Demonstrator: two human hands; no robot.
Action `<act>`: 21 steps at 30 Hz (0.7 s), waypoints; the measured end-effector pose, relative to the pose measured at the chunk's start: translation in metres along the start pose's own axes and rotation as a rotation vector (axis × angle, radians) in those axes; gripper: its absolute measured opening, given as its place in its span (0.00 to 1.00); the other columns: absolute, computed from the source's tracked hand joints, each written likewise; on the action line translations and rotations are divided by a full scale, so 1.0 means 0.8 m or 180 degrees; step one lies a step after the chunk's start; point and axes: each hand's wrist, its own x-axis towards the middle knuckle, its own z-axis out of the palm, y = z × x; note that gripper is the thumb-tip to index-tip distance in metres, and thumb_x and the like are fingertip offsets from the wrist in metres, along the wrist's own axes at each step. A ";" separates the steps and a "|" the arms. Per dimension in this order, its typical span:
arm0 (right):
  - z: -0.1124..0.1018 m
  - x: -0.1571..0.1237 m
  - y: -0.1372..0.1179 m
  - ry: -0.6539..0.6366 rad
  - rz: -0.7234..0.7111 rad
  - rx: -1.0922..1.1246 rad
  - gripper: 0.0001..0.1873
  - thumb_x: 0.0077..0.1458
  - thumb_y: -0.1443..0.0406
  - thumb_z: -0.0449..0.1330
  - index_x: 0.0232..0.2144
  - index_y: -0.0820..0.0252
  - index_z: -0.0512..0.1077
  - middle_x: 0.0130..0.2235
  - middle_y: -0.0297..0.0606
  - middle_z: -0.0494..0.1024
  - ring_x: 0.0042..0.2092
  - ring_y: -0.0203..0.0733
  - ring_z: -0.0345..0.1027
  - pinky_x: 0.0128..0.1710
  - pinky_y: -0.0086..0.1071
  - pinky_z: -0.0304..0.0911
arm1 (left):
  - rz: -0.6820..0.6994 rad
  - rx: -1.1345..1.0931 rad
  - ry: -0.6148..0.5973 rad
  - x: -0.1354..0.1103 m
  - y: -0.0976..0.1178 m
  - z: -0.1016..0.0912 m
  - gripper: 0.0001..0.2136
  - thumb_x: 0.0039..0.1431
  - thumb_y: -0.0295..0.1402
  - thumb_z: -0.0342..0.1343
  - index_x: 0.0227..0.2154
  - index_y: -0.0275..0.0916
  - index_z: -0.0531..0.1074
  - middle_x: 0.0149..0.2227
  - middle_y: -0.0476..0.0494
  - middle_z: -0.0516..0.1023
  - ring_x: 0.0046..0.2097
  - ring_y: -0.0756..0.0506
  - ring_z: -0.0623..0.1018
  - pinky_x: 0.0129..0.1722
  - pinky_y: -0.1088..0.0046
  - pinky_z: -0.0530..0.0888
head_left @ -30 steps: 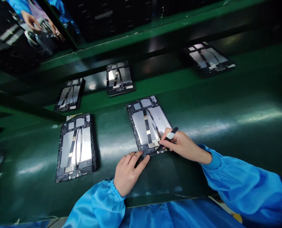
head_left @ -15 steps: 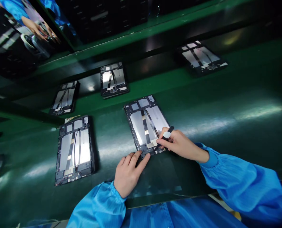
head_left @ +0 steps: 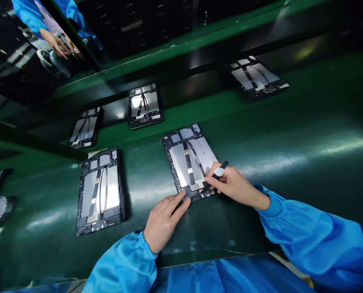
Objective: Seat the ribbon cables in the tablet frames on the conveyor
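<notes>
Left grip [head_left: 163, 221] touches the opened tablet [head_left: 179, 160] — right grip [head_left: 232, 185] holds a tool [head_left: 219, 171] (black, white-patched).

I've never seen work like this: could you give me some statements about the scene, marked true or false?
1. The right hand grips a slim dark tool. True.
2. There is a tool in each hand. False: the left hand is at the near left corner of the open device, with no tool showing.
3. Dark strips cross that device's silvery area. True.
4. Only one device lies here. False: another device lies to its left.
5. The worker wears red. False: the sleeves are blue.
</notes>
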 end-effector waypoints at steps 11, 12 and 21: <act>0.004 0.004 0.013 0.2120 -0.0476 0.0708 0.21 0.60 0.47 0.61 0.34 0.59 0.72 0.25 0.36 0.76 0.22 0.38 0.70 0.21 0.28 0.68 | -0.0207 0.0489 -0.0363 0.150 -0.039 0.026 0.15 0.68 0.30 0.50 0.56 0.40 0.68 0.50 0.42 0.76 0.47 0.42 0.74 0.39 0.65 0.73; 0.002 0.005 0.016 0.2128 -0.0485 0.0664 0.21 0.61 0.47 0.60 0.36 0.60 0.74 0.26 0.37 0.76 0.22 0.37 0.69 0.21 0.28 0.68 | -0.0359 0.0475 -0.0324 0.178 -0.059 0.032 0.15 0.68 0.30 0.50 0.55 0.41 0.69 0.51 0.41 0.75 0.48 0.41 0.74 0.41 0.64 0.73; 0.002 0.036 0.039 0.1562 -0.0268 0.0562 0.25 0.60 0.46 0.57 0.40 0.62 0.78 0.29 0.41 0.76 0.24 0.38 0.68 0.19 0.28 0.68 | -0.1864 0.0259 0.0389 0.300 -0.233 0.001 0.13 0.65 0.36 0.55 0.48 0.35 0.71 0.52 0.40 0.72 0.53 0.41 0.73 0.54 0.54 0.70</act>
